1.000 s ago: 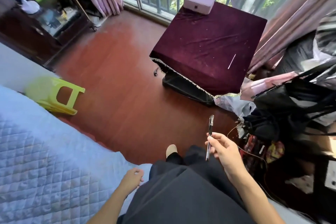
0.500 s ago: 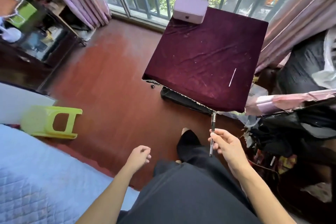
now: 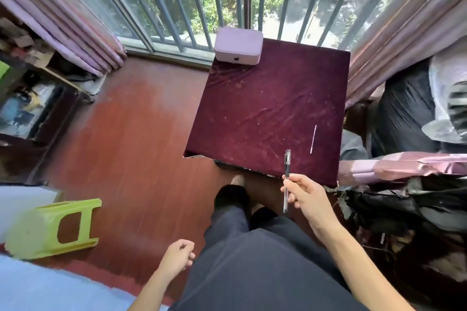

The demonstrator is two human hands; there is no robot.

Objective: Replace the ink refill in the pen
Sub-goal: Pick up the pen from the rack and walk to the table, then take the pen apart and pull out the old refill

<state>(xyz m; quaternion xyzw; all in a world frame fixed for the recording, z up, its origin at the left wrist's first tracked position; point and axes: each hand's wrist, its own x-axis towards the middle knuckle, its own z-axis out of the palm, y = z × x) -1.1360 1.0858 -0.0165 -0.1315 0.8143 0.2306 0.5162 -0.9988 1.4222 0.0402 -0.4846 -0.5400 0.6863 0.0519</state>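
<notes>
The pen (image 3: 286,179) is pinched upright in the right hand (image 3: 307,197) just over the desk (image 3: 252,113) at its near edge, presumably kept ready for opening. A thin refill (image 3: 313,139) is laid near the desk's right edge, within reach. The left hand (image 3: 177,257) is loosely curled, empty.

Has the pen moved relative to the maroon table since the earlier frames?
Yes. The pen, held in the right hand, has come forward: its top now overlaps the maroon table near the spare refill.
</notes>
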